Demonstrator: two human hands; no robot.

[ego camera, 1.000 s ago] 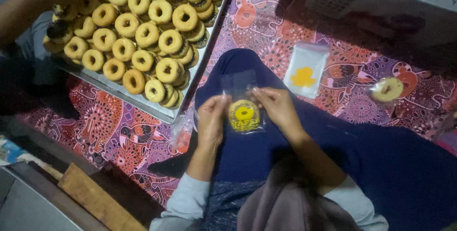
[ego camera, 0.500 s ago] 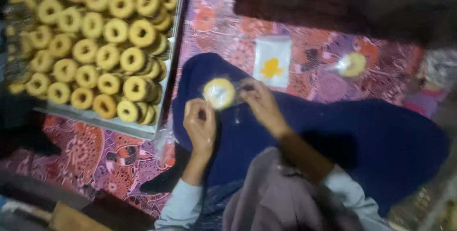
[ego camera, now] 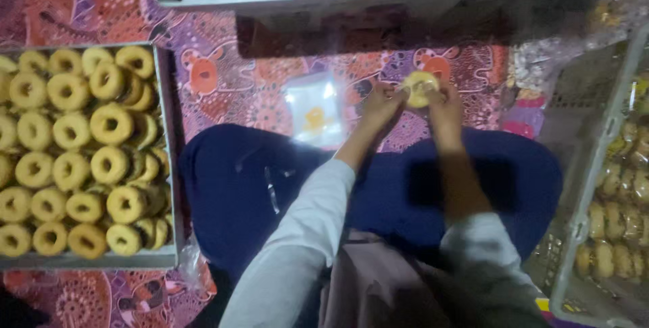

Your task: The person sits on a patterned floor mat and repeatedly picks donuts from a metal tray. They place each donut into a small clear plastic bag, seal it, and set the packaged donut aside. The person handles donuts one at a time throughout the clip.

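A small round yellow ring pastry in clear plastic wrap is pinched between the left hand and right hand, both closed on it, held forward above the patterned red cloth, equally near each.

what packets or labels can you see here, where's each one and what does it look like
Clear plastic bag: flat on the patterned cloth ahead of the knees, squarish, with a yellow mark in the middle.
Small bagged yellow ring: held between left hand and right hand.
Bagged rings: in the crate at right, yellow-brown, glossy wrap.
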